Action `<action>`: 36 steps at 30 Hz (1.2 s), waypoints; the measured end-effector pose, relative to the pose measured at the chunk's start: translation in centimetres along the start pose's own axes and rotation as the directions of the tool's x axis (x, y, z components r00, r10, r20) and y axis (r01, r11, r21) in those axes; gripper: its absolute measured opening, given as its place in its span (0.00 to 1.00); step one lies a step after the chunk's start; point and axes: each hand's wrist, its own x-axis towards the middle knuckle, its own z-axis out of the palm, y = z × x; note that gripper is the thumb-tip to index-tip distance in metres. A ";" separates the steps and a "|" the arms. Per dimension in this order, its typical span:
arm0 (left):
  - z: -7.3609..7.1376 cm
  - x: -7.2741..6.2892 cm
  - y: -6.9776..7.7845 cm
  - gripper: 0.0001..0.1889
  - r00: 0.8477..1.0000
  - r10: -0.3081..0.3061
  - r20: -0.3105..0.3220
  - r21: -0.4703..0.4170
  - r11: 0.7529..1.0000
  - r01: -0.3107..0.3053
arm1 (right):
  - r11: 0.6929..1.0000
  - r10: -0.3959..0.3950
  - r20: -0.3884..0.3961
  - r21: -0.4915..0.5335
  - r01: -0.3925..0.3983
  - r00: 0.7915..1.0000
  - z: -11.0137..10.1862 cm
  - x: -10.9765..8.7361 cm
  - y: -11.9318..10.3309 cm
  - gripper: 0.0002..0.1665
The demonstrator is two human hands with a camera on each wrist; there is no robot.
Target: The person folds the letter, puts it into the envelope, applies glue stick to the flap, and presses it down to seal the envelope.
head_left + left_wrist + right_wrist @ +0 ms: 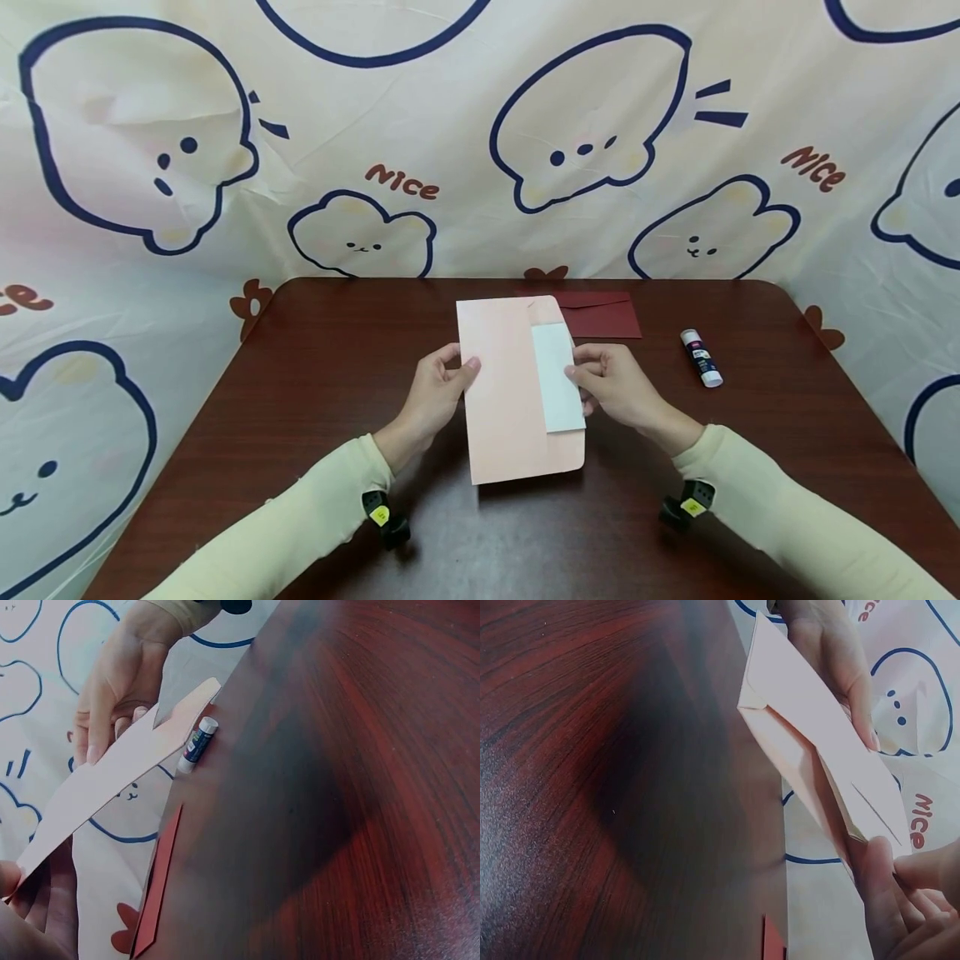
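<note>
We hold a pink envelope between our fingers, raised above the table, with a pale paper showing along its right part. The fingers of our left hand are closed in a pinch on the envelope's left edge; those of our right hand, bent too, pinch the paper's outer edge. Beyond the right fingers lies a red envelope, and to their right a glue stick.

Envelope over table — second envelope behind it — glue stick to the right.
</note>
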 end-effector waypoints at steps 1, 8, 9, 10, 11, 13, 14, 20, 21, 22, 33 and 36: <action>0.1 0.0 0.0 0.14 1.000 0.004 -0.003 0.000 1.000 -0.004 | 1.000 0.000 0.000 -0.001 0.000 1.000 0.0 0.0 0.0 0.20; 0.4 -0.1 -0.5 0.13 0.999 0.024 -0.036 0.013 1.000 -0.024 | 1.000 0.008 0.012 0.004 -0.009 1.000 0.5 0.3 -0.3 0.21; 0.5 -0.1 -0.5 0.13 0.999 0.028 -0.043 0.014 1.000 -0.028 | 1.000 0.010 0.013 0.004 -0.010 1.000 0.6 0.3 -0.3 0.21; 0.5 -0.1 -0.6 0.13 0.998 0.033 -0.047 0.009 0.999 -0.032 | 1.000 0.010 0.014 0.006 -0.010 1.000 0.6 0.4 -0.3 0.20; 0.6 0.0 -0.7 0.13 0.998 0.038 -0.051 0.005 0.999 -0.038 | 1.000 0.009 0.014 0.005 -0.009 1.000 0.7 0.4 -0.3 0.20; 0.6 0.0 -0.8 0.13 0.998 0.042 -0.051 -0.006 0.999 -0.042 | 1.000 0.009 0.019 0.011 -0.010 1.000 0.7 0.4 -0.3 0.20; 0.6 0.0 -0.8 0.12 0.998 0.040 -0.050 -0.010 0.999 -0.040 | 1.000 0.010 0.021 0.014 -0.010 1.000 0.7 0.4 -0.3 0.20; 0.7 -0.1 -0.7 0.15 1.000 0.023 -0.015 -0.007 1.000 -0.023 | 1.000 0.018 0.015 0.021 -0.018 1.000 0.8 0.6 -0.1 0.21; 0.7 -0.2 -0.7 0.17 1.000 0.015 -0.005 -0.003 1.000 -0.015 | 1.000 0.023 0.009 0.018 -0.023 1.000 0.7 0.7 0.0 0.22; 0.6 -0.2 -0.6 0.18 1.000 0.005 0.010 0.003 1.000 -0.005 | 1.000 0.029 0.001 0.013 -0.029 1.000 0.7 0.6 0.0 0.22; 0.8 -0.6 -0.4 0.23 0.991 -0.063 0.115 0.054 0.997 0.057 | 0.998 0.053 0.038 0.014 -0.053 0.998 0.8 0.6 0.1 0.24; 1.0 -0.6 -0.5 0.22 0.993 -0.061 0.105 0.052 0.997 0.056 | 0.998 0.043 0.077 0.037 -0.046 0.996 1.0 0.6 0.1 0.21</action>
